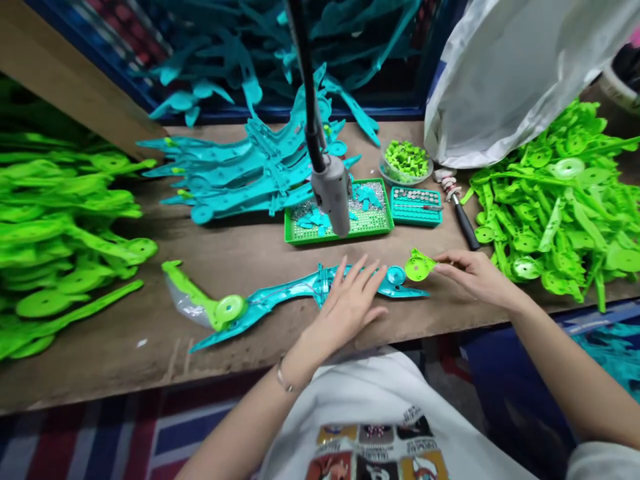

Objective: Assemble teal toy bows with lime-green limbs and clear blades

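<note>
A long teal plastic part (pixel 280 298) lies along the front of the wooden bench (pixel 125 347). A green plastic arm (pixel 200 297) is fitted at its left end. My left hand (pixel 350 303) rests flat on the teal part's middle, fingers stretched out. My right hand (pixel 475 275) pinches a green disc-ended piece (pixel 419 267) and holds it at the teal part's right end, beside its round socket (pixel 396 274).
A hanging powered screwdriver (pixel 331 190) dangles above a green tray (pixel 340 217) of screws and small teal bits. Teal parts (pixel 240 173) are stacked behind, green parts (pixel 60 227) piled left and green parts (pixel 560 200) right. A bowl of green pieces (pixel 406 160), a teal screw box (pixel 416 204) and a white bag (pixel 510 73) stand at the back.
</note>
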A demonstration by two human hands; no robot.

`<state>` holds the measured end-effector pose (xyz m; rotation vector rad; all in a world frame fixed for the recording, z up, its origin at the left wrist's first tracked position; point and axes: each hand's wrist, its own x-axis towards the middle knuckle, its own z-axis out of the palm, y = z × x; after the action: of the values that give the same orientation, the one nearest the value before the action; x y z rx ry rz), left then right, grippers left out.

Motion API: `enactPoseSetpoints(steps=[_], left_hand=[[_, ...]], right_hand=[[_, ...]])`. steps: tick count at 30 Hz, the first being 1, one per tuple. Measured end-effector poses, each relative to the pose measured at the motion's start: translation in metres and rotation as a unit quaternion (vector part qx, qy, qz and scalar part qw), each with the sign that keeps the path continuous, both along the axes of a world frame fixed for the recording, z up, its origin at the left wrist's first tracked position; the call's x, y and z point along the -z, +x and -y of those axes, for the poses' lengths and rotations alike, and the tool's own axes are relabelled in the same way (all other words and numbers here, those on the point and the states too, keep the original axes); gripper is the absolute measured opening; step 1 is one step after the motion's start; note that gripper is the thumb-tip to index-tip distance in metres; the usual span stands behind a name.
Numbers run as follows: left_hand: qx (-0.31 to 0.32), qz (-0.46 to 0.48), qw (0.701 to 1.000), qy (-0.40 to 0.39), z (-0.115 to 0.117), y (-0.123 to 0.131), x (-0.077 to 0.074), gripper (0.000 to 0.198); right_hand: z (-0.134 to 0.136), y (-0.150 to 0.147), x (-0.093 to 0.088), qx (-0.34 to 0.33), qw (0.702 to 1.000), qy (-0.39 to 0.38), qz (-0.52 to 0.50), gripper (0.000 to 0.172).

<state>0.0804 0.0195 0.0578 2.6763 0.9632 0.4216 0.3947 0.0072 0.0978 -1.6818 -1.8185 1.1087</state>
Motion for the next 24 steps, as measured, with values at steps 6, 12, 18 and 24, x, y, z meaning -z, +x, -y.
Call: enactPoseSetpoints(steps=[6,12,18,24], left_hand=[[-0.005,-0.019,1.0,-0.019,-0.017,0.013,0.014,0.075],[-0.008,-0.006,1.0,0.004,-0.018,0.007,0.031,0.056],[0.008,-0.01,0.999,0.034,-0.024,0.005,0.04,0.051],[0.025,-0.013,0.998,0.063,-0.027,0.006,0.04,0.053]], right_hand=[[-0.007,0.004,0.02,-0.034,0.998,-0.027,0.037,0.032],[-0.03,0.016,0.034,0.14,0.988,0.067,0.016,0.05],[-0.07,0.044,0.053,0.265,0.933,0.155,0.189,0.063],[-0.051,0.042,0.051,0.217,0.93,0.177,0.237,0.053]])
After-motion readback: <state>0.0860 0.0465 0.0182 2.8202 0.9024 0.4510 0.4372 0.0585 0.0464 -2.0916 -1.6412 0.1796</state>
